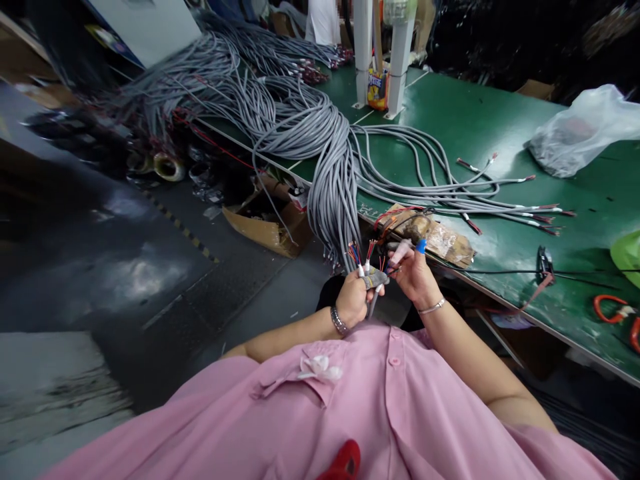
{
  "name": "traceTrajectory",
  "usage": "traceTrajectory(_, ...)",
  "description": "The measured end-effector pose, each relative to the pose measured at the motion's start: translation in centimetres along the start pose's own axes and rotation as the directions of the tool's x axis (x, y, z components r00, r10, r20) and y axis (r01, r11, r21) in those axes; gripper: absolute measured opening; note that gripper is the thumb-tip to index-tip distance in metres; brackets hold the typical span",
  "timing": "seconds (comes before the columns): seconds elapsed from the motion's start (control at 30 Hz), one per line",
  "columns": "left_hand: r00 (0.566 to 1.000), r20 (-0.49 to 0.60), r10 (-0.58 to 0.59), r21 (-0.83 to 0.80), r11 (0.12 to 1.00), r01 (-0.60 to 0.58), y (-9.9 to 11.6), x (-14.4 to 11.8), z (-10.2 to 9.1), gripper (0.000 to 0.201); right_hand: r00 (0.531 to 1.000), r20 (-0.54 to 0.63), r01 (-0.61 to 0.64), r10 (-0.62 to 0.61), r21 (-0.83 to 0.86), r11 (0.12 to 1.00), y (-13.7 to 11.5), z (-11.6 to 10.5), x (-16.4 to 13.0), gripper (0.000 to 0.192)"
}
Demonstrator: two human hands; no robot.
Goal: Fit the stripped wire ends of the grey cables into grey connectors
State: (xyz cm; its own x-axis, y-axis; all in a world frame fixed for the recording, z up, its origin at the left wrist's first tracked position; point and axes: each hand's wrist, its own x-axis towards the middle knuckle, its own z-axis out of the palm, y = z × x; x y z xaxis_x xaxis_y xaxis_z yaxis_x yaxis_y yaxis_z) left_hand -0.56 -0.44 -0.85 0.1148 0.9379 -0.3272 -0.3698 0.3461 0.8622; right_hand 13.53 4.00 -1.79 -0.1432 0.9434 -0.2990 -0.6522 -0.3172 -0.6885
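My left hand (353, 298) is closed around several grey cables, whose stripped ends with white sleeves (367, 267) and thin coloured wires (354, 253) stick up above the fingers. A grey cover (374, 279) wraps one of its fingers. Close beside it on the right is my right hand (417, 277), its palm partly showing. One of its fingers has a blue cover (421, 246) and another a pale wrap (401, 252). Its fingertips pinch at the thin wires by the left hand; the exact contact is small and partly hidden.
A thick bundle of grey cables (325, 133) drapes over the green table's (465, 120) edge. Beyond my right hand lies a tape-wrapped block (440, 240). Orange-handled tool (607, 308) and plastic bag (575, 133) are at right. A cardboard box (270, 230) stands below.
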Motion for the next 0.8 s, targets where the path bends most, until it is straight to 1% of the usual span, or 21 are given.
traceTrajectory(0.1,1.0,0.011,0.019,0.034,0.999,-0.019,0.0,-0.3,-0.4,0.022,0.99,0.108,-0.08,0.086,-0.06,0.995,-0.3,-1.0,-1.2,0.059)
traceTrajectory(0.17,0.999,0.013,0.035,0.059,0.998,-0.036,-0.1,-0.6,-0.7,0.024,0.975,0.164,-0.128,0.149,-0.134,0.983,-0.1,-1.6,-2.3,0.055)
traceTrajectory(0.2,0.999,0.013,0.046,0.072,0.996,-0.047,-0.1,-0.7,-0.8,0.025,0.968,0.186,-0.134,0.166,-0.176,0.975,0.1,-1.8,-2.8,0.049)
traceTrajectory(0.27,0.998,0.017,0.067,0.097,0.993,-0.068,-0.2,-0.9,-1.0,0.025,0.973,0.182,-0.091,0.14,-0.255,0.963,0.7,-2.0,-3.8,0.036)
traceTrajectory(0.37,0.996,0.048,0.076,0.134,0.988,-0.082,-0.4,-1.0,-1.1,0.025,0.994,0.11,0.054,-0.013,-0.379,0.924,1.4,-1.4,-4.9,0.02)
traceTrajectory(0.43,0.994,0.096,0.046,0.178,0.982,-0.063,-0.6,-1.0,-1.1,0.026,0.991,0.096,0.127,-0.093,-0.45,0.884,1.5,-0.8,-5.2,0.014)
traceTrajectory(0.47,0.992,0.126,0.02,0.206,0.977,-0.046,-0.6,-1.0,-1.2,0.026,0.988,0.109,0.145,-0.106,-0.473,0.869,1.3,-0.6,-5.3,0.013)
traceTrajectory(0.57,0.974,0.217,-0.063,0.292,0.956,-0.003,-0.6,-0.9,-1.6,0.025,0.979,0.199,0.147,-0.05,-0.511,0.847,0.7,-0.2,-5.4,0.014)
traceTrajectory(0.63,0.962,0.258,-0.093,0.332,0.943,0.002,-0.6,-0.9,-1.9,0.024,0.969,0.246,0.148,-0.011,-0.544,0.826,0.4,-0.2,-5.4,0.017)
traceTrajectory(0.7,0.956,0.274,-0.104,0.339,0.941,0.005,-0.5,-0.8,-2.2,0.024,0.966,0.257,0.173,-0.023,-0.581,0.795,0.3,-0.2,-5.3,0.017)
traceTrajectory(0.8,0.962,0.251,-0.107,0.288,0.957,0.031,-0.5,-0.7,-2.3,0.025,0.973,0.222,0.188,-0.064,-0.601,0.777,0.5,-0.2,-5.3,0.016)
